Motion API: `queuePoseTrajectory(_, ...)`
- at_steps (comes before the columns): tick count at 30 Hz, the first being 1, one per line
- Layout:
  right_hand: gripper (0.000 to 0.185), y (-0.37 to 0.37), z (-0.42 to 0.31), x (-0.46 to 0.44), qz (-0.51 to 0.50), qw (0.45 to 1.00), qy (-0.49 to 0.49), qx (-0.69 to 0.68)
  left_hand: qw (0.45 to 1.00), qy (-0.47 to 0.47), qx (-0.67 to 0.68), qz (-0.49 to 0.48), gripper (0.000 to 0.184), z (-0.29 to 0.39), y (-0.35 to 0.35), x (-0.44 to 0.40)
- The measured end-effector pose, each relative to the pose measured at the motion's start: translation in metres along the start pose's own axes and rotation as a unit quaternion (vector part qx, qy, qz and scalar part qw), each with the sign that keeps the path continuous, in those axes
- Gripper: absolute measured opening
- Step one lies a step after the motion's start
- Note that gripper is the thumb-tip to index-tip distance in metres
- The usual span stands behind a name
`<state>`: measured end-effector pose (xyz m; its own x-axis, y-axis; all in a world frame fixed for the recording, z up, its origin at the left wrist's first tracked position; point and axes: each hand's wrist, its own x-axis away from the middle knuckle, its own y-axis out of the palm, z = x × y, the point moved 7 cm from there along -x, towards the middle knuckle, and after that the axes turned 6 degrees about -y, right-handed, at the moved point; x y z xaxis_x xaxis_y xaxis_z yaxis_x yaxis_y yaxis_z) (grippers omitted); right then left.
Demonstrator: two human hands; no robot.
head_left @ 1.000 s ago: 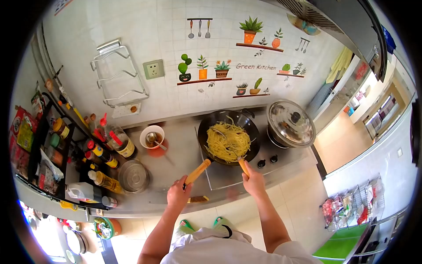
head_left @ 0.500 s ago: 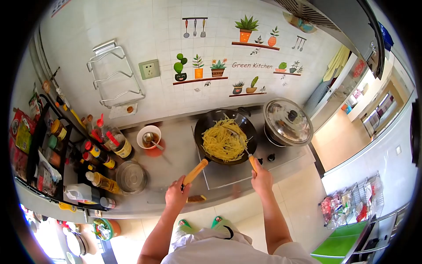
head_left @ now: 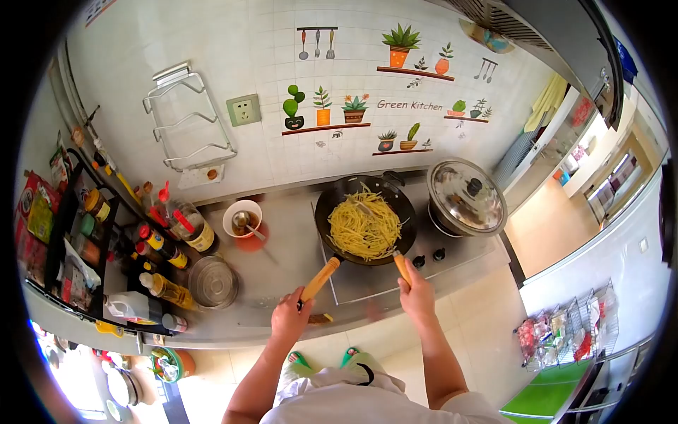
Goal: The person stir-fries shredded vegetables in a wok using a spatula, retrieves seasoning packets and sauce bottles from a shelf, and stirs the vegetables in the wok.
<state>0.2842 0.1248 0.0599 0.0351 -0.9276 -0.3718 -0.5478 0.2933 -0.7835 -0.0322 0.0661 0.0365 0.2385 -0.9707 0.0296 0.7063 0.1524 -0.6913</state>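
Note:
A black wok (head_left: 405, 203) sits on the stove, heaped with thin pale-yellow strips (head_left: 361, 227) that look like shredded potato. My left hand (head_left: 288, 316) is wrapped round the lower end of the wok's wooden handle (head_left: 321, 278). On the near right side, my right hand (head_left: 418, 295) grips the wooden handle of a spatula (head_left: 402, 268). Its metal shaft crosses the wok's rim and its blade is largely hidden among the strips. To the right of the wok stands a large pot with a glass lid (head_left: 462, 201).
Left of the wok are a white bowl (head_left: 242, 218) with a ladle in it and a round metal container (head_left: 212, 283). Several sauce bottles (head_left: 166, 247) crowd the left end beside a black rack (head_left: 67, 247). Stove knobs (head_left: 439, 254) are at the front right.
My right hand and the spatula have shifted slightly left and toward me across the strips. My left hand stays on the wok handle. The whole view has moved a little.

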Motion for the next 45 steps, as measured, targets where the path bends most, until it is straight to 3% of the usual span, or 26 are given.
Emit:
queuePoseTrajectory(3, 0.055, -0.019, 0.004, 0.008, 0.015, 0.998, 0.048, -0.028, 1.0, -0.011, 0.011, -0.003, 0.042, 0.0, 0.003, 0.004)
queuePoseTrajectory(7, 0.056, -0.017, 0.008, 0.012, 0.091, 0.99, 0.019, -0.103, 1.0, 0.0, -0.007, -0.006, 0.042, 0.001, 0.006, 0.004)
queuePoseTrajectory(12, 0.057, -0.007, 0.016, 0.023, 0.036, 0.999, -0.034, -0.012, 1.0, 0.016, -0.012, -0.002, 0.042, 0.004, 0.007, 0.003)
queuePoseTrajectory(14, 0.057, -0.015, 0.015, 0.035, 0.09, 0.994, -0.021, -0.059, 1.0, 0.001, -0.005, -0.011, 0.043, 0.003, 0.008, 0.007)
queuePoseTrajectory(17, 0.056, -0.002, 0.024, 0.036, 0.05, 0.997, 0.032, -0.058, 1.0, 0.001, -0.005, -0.005, 0.042, 0.003, 0.008, 0.008)
queuePoseTrajectory(21, 0.054, -0.002, 0.024, 0.037, 0.086, 0.994, -0.052, -0.034, 1.0, 0.014, -0.02, 0.013, 0.044, -0.003, 0.011, 0.004)
queuePoseTrajectory(24, 0.051, -0.015, 0.022, 0.035, 0.075, 0.992, 0.047, -0.089, 1.0, -0.015, 0.008, -0.008, 0.046, 0.001, 0.012, 0.01)
queuePoseTrajectory(27, 0.045, -0.009, 0.03, 0.023, 0.116, 0.991, -0.041, -0.058, 1.0, -0.024, -0.018, -0.003, 0.046, -0.002, 0.014, 0.011)
queuePoseTrajectory(28, 0.045, -0.008, 0.025, 0.018, 0.107, 0.99, -0.054, -0.07, 0.999, -0.037, -0.02, 0.011, 0.046, -0.002, 0.012, 0.012)
queuePoseTrajectory(30, 0.042, -0.003, 0.027, 0.01, 0.034, 0.999, 0.018, -0.026, 0.999, -0.045, -0.02, -0.003, 0.048, 0.0, 0.013, 0.014)
queuePoseTrajectory(35, 0.05, 0.016, 0.033, 0.004, 0.011, 0.999, -0.051, 0.008, 0.997, -0.073, -0.01, 0.015, 0.049, 0.004, 0.016, 0.021)
queuePoseTrajectory(38, 0.055, 0.033, 0.046, 0.005, -0.129, 0.987, 0.063, -0.075, 0.997, -0.072, -0.002, 0.027, 0.049, -0.001, 0.014, 0.027)
queuePoseTrajectory(41, 0.057, 0.024, 0.034, 0.001, -0.16, 0.969, 0.13, -0.136, 0.998, -0.063, 0.027, 0.016, 0.047, -0.006, 0.01, 0.032)
queuePoseTrajectory(42, 0.054, 0.016, 0.022, -0.002, -0.046, 0.994, 0.015, -0.095, 0.997, -0.061, 0.047, 0.009, 0.047, -0.008, 0.009, 0.033)
queuePoseTrajectory(43, 0.054, 0.017, 0.025, -0.001, -0.043, 0.994, 0.016, -0.095, 0.997, -0.058, 0.047, 0.009, 0.047, -0.01, 0.007, 0.033)
queuePoseTrajectory(45, 0.044, -0.006, 0.004, 0.0, 0.024, 0.995, -0.076, -0.054, 0.998, -0.05, 0.041, -0.02, 0.045, -0.016, 0.01, 0.03)
